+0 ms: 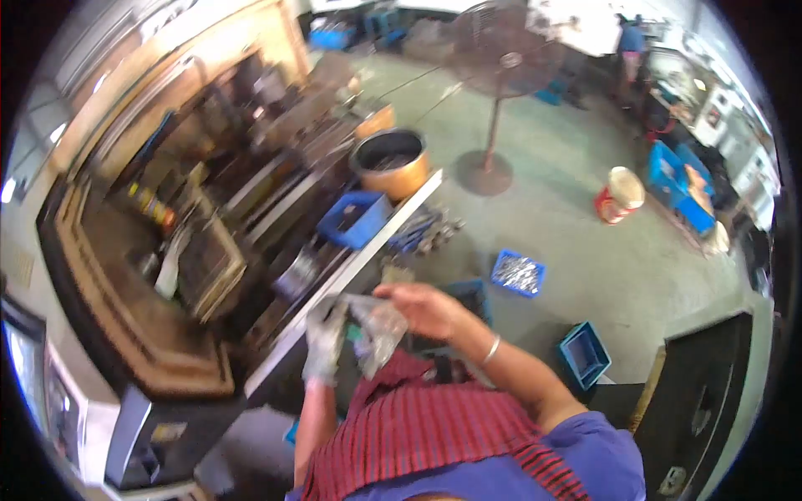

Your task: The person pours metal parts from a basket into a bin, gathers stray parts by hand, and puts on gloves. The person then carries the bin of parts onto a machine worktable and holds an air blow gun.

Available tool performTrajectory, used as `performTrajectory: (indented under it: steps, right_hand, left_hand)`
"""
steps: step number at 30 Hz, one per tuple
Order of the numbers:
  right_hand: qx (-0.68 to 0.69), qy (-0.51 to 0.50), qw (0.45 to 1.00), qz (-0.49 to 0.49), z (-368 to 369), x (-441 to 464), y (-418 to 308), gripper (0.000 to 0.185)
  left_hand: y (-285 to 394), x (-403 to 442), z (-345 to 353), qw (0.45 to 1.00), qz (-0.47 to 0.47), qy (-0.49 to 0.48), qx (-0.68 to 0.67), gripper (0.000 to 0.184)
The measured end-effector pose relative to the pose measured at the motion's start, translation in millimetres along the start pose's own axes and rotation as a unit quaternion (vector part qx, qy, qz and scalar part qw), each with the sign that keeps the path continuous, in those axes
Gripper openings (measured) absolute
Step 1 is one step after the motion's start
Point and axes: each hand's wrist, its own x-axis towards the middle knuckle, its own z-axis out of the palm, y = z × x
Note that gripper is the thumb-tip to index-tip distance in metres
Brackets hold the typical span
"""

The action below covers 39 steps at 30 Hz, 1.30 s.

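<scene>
My left hand (324, 342), in a pale glove, is closed at the left side of a crumpled clear plastic bag (378, 334), in front of the striped apron. Something small and green shows through the bag. My bare right hand (422, 309), with a bangle at the wrist, has its fingers bent against the bag's upper right edge. Both hands are over the near end of a long pale rail (351, 271).
A machine with a dark bed (117, 309) fills the left. Beyond the rail stand a blue bin (355, 219) and an orange tub (401, 177). On the floor are a fan (484, 171), a blue tray of metal parts (518, 273), a bucket (619, 196) and a blue crate (584, 355). A person (631, 42) stands far back.
</scene>
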Motion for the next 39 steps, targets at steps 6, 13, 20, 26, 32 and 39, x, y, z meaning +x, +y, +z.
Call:
performTrajectory:
  steps: [6,13,20,26,32,39]
  right_hand:
    - [0.002,-0.014,1.0,-0.028,19.7,-8.8,-12.0,0.04]
    - [-0.351,0.107,0.923,-0.116,15.4,3.7,-2.9,0.045]
    - [-0.637,0.353,0.634,-0.262,-12.5,42.4,-1.5,0.028]
    - [-0.771,0.378,0.48,-0.18,-53.8,58.3,11.1,0.042]
    - [-0.591,0.244,0.721,-0.265,-17.3,6.0,-1.6,0.031]
    - [-0.658,0.074,0.74,-0.12,-29.1,4.7,22.5,0.037]
  left_hand:
    - [-14.6,8.1,-8.4,0.997,-0.055,-0.017,-0.042,0.018]
    - [-2.9,4.1,-10.0,0.998,-0.035,-0.04,0.014,0.017]
    - [8.4,-13.3,9.3,0.969,0.0,-0.24,0.067,0.019]
    - [-16.7,-13.4,25.3,0.962,-0.015,-0.266,0.061,0.023]
    - [-5.1,-5.6,0.7,0.989,-0.069,-0.12,0.045,0.018]
    - [-8.9,-4.4,16.6,0.937,0.174,-0.251,0.168,0.021]
